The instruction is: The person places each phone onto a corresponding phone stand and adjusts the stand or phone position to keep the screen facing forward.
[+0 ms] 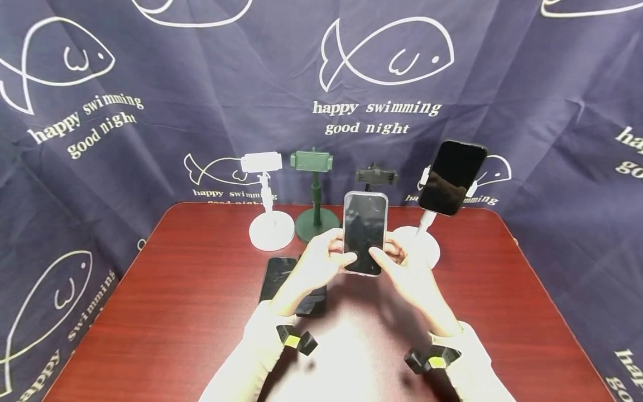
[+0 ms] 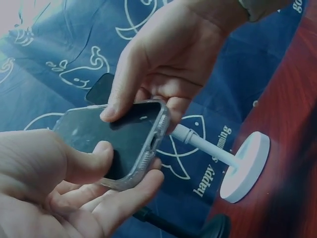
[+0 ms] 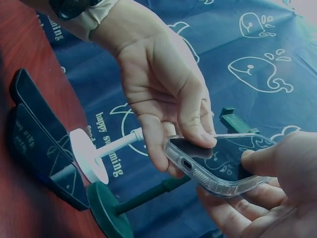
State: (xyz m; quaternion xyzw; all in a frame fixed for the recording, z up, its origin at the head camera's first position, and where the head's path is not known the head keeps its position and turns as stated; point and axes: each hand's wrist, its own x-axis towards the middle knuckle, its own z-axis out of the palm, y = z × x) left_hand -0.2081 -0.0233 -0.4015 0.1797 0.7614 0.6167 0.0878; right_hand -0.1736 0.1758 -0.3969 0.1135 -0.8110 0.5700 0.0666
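Note:
A smartphone in a clear case is held upright above the table between both hands, its dark screen facing me. My left hand grips its left edge, thumb on the lower screen and fingers behind. On the opposite edge my right hand holds it the same way. Just behind the phone's top stands a black phone stand, its lower part hidden by the phone. The left wrist view shows the clear-cased phone from its charging-port end, both thumbs on the glass.
A white phone stand and a green one stand at the back left. At the back right another white stand bears a black phone, tilted. Dark phones lie on the red table, partly under my left forearm.

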